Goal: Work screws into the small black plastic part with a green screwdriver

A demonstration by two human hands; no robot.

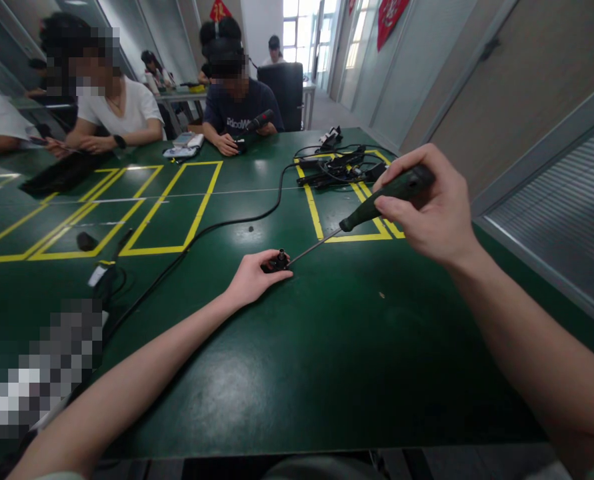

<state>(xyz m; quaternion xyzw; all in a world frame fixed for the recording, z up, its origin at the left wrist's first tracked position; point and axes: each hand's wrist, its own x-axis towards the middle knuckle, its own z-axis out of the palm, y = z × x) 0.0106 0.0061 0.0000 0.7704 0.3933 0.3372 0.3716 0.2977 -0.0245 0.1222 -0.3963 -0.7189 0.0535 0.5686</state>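
My left hand (254, 277) rests low over the green table, its thumb and fingers closed around a small black part (279, 263). A short dark post sticks up from that part; the rest is covered by my fingers. In my right hand (431, 210) is a screwdriver (377, 203) with a dark green handle, gripped between thumb and fingers. Its thin metal shaft slants down to the left, and the tip meets or nearly meets the black part beside my left fingertips. Whether it touches cannot be told.
Black cables and parts (339, 167) lie piled in a yellow-taped area ahead. A black cable (237, 220) crosses the green table (297, 380). At left are a small black object (86, 241) and a blurred-out item (47, 370). People (239, 100) sit opposite, one holding a power tool.
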